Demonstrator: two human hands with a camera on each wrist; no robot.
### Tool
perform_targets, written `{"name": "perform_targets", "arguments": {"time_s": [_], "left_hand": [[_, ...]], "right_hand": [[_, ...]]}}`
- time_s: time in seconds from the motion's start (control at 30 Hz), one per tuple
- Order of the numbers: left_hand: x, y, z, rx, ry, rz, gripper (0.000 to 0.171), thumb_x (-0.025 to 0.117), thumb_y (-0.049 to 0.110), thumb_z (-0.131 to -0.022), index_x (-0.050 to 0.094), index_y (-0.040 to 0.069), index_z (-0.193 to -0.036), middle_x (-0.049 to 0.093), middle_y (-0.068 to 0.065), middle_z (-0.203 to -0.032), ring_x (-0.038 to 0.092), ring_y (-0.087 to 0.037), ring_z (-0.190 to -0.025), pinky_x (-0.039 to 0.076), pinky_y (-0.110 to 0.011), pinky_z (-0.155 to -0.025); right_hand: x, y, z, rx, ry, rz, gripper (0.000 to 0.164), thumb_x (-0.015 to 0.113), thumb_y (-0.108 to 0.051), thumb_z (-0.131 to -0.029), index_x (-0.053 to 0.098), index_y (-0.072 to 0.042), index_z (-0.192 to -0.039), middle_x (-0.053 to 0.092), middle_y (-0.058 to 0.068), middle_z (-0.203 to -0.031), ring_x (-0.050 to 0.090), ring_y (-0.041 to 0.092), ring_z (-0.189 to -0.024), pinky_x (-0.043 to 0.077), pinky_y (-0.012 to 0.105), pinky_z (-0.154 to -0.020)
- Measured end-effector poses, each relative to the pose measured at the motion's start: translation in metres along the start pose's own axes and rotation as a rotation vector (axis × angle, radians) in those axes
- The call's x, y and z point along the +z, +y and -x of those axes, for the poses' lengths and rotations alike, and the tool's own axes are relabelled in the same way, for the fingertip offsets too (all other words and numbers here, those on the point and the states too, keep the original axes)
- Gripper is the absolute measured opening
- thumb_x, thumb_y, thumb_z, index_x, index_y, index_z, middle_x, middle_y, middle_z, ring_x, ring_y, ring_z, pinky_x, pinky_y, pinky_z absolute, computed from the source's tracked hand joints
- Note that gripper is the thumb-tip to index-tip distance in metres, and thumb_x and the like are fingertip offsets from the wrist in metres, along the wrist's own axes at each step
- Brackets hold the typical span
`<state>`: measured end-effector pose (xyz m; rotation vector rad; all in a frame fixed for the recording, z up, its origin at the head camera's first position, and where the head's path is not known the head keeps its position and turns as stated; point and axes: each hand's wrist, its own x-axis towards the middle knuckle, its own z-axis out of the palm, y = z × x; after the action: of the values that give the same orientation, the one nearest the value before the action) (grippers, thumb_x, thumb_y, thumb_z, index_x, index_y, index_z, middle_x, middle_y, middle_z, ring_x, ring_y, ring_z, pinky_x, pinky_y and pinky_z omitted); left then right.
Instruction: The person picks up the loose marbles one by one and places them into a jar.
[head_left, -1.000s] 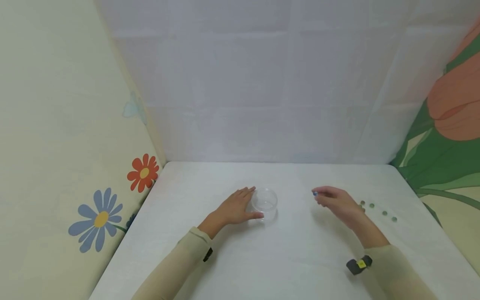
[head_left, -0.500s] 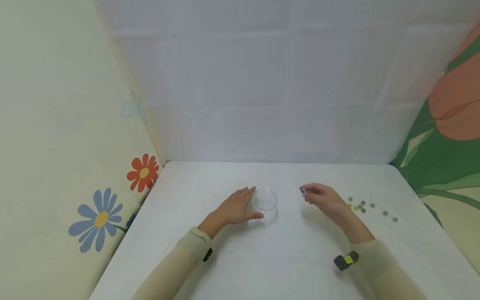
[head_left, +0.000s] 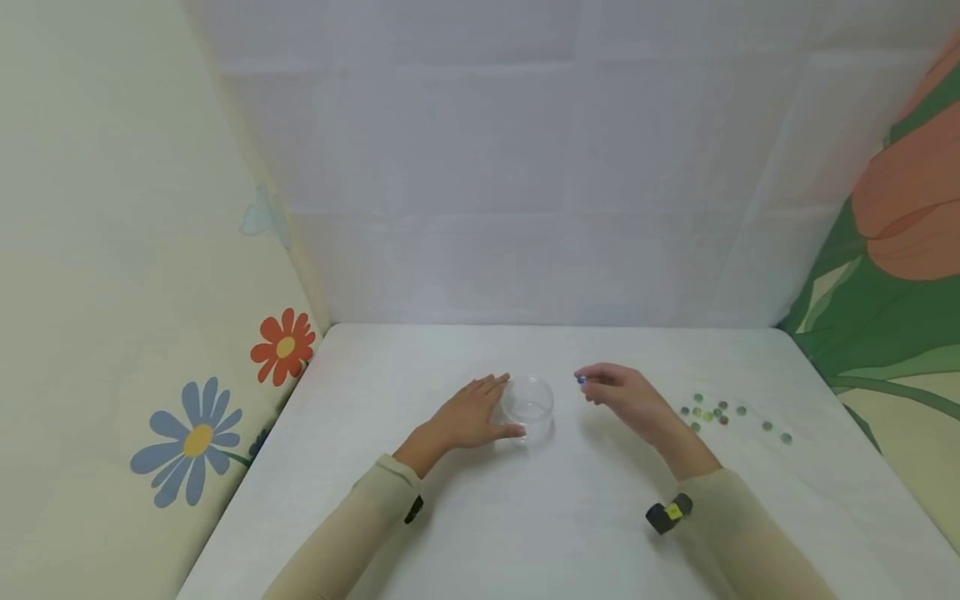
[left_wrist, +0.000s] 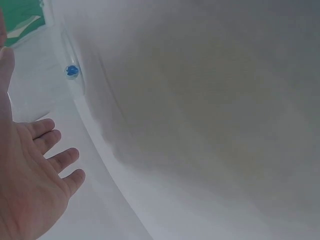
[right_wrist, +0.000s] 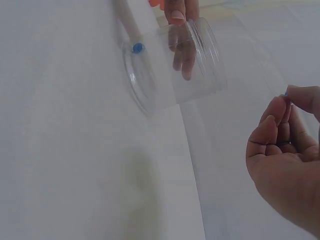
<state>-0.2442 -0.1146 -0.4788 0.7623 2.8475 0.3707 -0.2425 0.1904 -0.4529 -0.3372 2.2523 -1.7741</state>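
Observation:
A clear plastic jar (head_left: 529, 410) stands upright on the white table, with one blue marble (right_wrist: 138, 48) lying inside at its bottom. My left hand (head_left: 467, 418) holds the jar from the left, thumb on the near side and fingers on the far side. In the left wrist view, the fingers (left_wrist: 64, 159) of that hand are only slightly bent. To the right of the jar, my right hand (head_left: 628, 402) pinches another small blue marble (head_left: 581, 380) between thumb and fingertips, above the table and apart from the jar. Its other fingers are curled in toward the palm.
Several loose marbles (head_left: 707, 415), mostly green with a few other colours, lie scattered on the table to the right of my right hand. A white cloth backdrop (head_left: 465, 208) rises behind the white table (head_left: 600, 517). Flower-printed panels (head_left: 112, 250) flank it.
My right hand has moved left toward the jar with the blue marble pinched in it, uncovering more of the loose marbles. The left hand and the jar have stayed put.

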Motion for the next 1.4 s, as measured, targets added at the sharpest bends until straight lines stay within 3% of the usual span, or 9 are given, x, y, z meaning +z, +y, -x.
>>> {"name": "perform_targets", "arguments": {"time_s": [0.4,0.7,0.83,0.93,1.17,1.4], "left_hand": [[-0.001,0.002,0.0,-0.005,0.0,0.021,0.104,0.054,0.077,-0.088,0.025,0.01,-0.162,0.026,-0.01,-0.167,0.024,-0.033,-0.154,0.021,-0.048,-0.125],[-0.001,0.003,0.001,-0.008,-0.002,0.032,0.104,0.054,0.077,-0.088,0.025,0.01,-0.161,0.026,-0.01,-0.167,0.024,-0.034,-0.153,0.021,-0.049,-0.125],[-0.002,0.003,0.001,-0.003,0.001,0.037,0.104,0.054,0.076,-0.089,0.025,0.009,-0.161,0.026,-0.013,-0.167,0.024,-0.036,-0.153,0.022,-0.051,-0.125],[-0.001,0.002,0.001,0.004,0.01,0.048,0.104,0.056,0.076,-0.088,0.025,0.008,-0.161,0.027,-0.014,-0.166,0.025,-0.036,-0.152,0.023,-0.052,-0.124],[0.001,-0.001,0.001,0.015,0.015,0.044,0.105,0.053,0.078,-0.088,0.024,0.009,-0.162,0.026,-0.012,-0.167,0.024,-0.033,-0.153,0.026,-0.05,-0.124],[0.002,-0.002,0.0,0.02,0.007,0.055,0.106,0.053,0.078,-0.088,0.023,0.009,-0.162,0.023,-0.01,-0.168,0.021,-0.031,-0.155,0.026,-0.048,-0.124]], "right_hand": [[0.014,-0.004,-0.012,0.02,0.01,0.056,0.033,0.067,-0.019,-0.098,0.065,-0.005,-0.128,0.061,0.023,-0.132,0.062,0.024,-0.106,0.049,0.051,-0.103],[0.025,-0.007,-0.017,-0.015,-0.013,0.074,0.033,0.066,-0.018,-0.099,0.065,-0.002,-0.128,0.066,0.015,-0.122,0.062,0.023,-0.103,0.05,0.054,-0.101],[0.03,-0.008,-0.019,-0.03,-0.022,0.096,0.03,0.066,-0.02,-0.099,0.067,-0.006,-0.126,0.068,0.011,-0.118,0.062,0.023,-0.103,0.049,0.057,-0.101],[0.034,-0.009,-0.02,-0.037,-0.033,0.108,0.03,0.066,-0.021,-0.099,0.067,-0.007,-0.126,0.069,0.011,-0.119,0.063,0.023,-0.104,0.05,0.057,-0.101],[0.04,-0.011,-0.022,-0.045,-0.071,0.109,0.035,0.065,-0.018,-0.1,0.064,0.001,-0.129,0.065,0.024,-0.127,0.064,0.024,-0.107,0.053,0.051,-0.1],[0.043,-0.013,-0.024,-0.032,-0.069,0.138,0.035,0.066,-0.019,-0.1,0.065,-0.001,-0.129,0.066,0.02,-0.128,0.063,0.023,-0.108,0.053,0.05,-0.099]]}}
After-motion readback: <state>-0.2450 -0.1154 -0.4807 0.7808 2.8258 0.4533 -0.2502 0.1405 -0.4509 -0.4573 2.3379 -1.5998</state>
